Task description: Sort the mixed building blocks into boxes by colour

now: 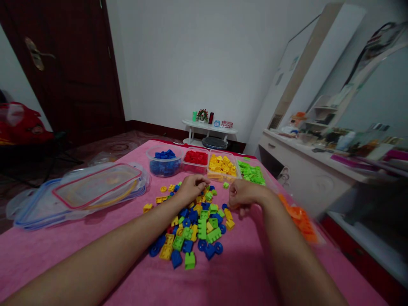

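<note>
A loose heap of toy building blocks (187,233) in blue, yellow, green and a little red lies on the pink cloth. My left hand (192,189) is over the far part of this heap, its fingers bent and drawn together; whatever they hold, if anything, is hidden. To the right of the heap, my right hand (245,194) is curled closed just above the cloth, and I cannot make out what is in it. Beyond the hands stand containers of sorted blocks: a round tub of blue blocks (165,163), then boxes of red blocks (195,157), yellow blocks (222,165) and green blocks (251,172).
Stacked plastic lids (95,187) lie on the left of the pink cloth (127,278). Orange pieces (299,219) are in a clear container at the right edge. A dresser (306,165) stands on the right, and a low white table (208,126) against the wall.
</note>
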Demonstrator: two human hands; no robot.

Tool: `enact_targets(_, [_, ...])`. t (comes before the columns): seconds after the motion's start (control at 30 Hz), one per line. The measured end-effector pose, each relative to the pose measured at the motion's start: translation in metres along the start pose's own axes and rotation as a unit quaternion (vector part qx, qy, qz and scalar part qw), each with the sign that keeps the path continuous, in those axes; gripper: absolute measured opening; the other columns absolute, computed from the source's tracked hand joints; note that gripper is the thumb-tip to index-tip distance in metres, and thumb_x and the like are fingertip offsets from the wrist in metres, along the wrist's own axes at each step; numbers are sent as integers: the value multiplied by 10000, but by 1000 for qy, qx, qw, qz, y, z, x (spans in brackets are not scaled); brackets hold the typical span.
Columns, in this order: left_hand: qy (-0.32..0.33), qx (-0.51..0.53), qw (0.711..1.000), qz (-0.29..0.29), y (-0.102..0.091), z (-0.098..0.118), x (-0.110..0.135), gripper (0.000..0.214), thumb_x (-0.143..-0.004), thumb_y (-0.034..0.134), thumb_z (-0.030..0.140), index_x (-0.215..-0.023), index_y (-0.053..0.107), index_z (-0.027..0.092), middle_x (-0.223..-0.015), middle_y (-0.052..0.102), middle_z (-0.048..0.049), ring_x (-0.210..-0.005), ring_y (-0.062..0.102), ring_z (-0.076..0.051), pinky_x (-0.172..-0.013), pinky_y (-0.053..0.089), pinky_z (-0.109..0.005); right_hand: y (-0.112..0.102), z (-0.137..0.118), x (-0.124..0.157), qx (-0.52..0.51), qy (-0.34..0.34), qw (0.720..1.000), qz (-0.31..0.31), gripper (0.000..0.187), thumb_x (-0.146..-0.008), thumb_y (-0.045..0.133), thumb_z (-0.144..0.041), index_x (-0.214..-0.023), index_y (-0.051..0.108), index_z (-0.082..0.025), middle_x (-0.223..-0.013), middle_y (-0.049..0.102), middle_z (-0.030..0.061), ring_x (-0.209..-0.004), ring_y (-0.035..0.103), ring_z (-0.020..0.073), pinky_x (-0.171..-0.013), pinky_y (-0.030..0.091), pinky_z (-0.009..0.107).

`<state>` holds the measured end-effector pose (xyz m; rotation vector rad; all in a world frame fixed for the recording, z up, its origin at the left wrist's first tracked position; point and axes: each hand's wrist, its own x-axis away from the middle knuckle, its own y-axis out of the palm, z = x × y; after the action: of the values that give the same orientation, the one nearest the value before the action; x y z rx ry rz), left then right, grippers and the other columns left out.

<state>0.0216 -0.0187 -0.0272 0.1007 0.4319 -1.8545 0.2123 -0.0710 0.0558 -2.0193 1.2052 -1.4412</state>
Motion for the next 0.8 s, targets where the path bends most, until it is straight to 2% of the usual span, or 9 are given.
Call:
enact_targets(0.17, [14,0,1000,2,0,-2,-1,182,-716,526,108,-815,678,119,-762,693,-48,-707,627,-134,-656,500,-230,24,-21,-12,56,18,997,-51,87,-633,603,-99,-634,522,-132,-469,604,27,-469,620,144,-486,500,218])
enact_targets(0.33, [20,-6,1000,-6,0,-5,-2,174,-718,531,111,-818,673,114,-773,692,-49,-731,630,-136,-697,496,-234,26,-24,-13,90,-18,996,-20,207,-555,630,-63,-694,511,-161,-477,590,-22,-514,638,167,-466,486,214])
enact_targets(0.43, [19,-8,1000,-13,0,-5,-1,176,-724,525,116,-823,669,119,-774,693,-45,-719,629,-131,-687,496,-232,19,-20,-9,92,-42,995,9,196,-529,621,-66,-681,543,-161,-500,603,-15,-525,632,165,-439,446,191])
enact_targets(0.6, [21,-6,1000,-21,1,-4,-1,172,-724,519,112,-807,670,126,-765,693,-36,-722,633,-129,-693,498,-231,3,-8,-5,-5,-120,990,80,208,-571,569,-78,-760,574,-164,-568,631,-11,-466,580,116,-426,419,184])
enact_targets(0.7, [21,-13,1000,-17,1,-4,-1,185,-723,523,115,-822,679,128,-786,700,-36,-741,636,-133,-698,502,-234,-4,-5,-4,-105,-173,973,112,254,-617,556,-114,-867,568,-159,-558,602,-33,-476,575,93,-450,439,168])
enact_targets(0.8, [25,-26,999,-19,0,-5,-1,199,-726,523,117,-840,687,127,-806,706,-40,-747,636,-136,-703,504,-236,-7,-6,-2,-180,-192,957,119,271,-651,565,-162,-921,545,-158,-578,604,-36,-472,573,83,-463,461,171])
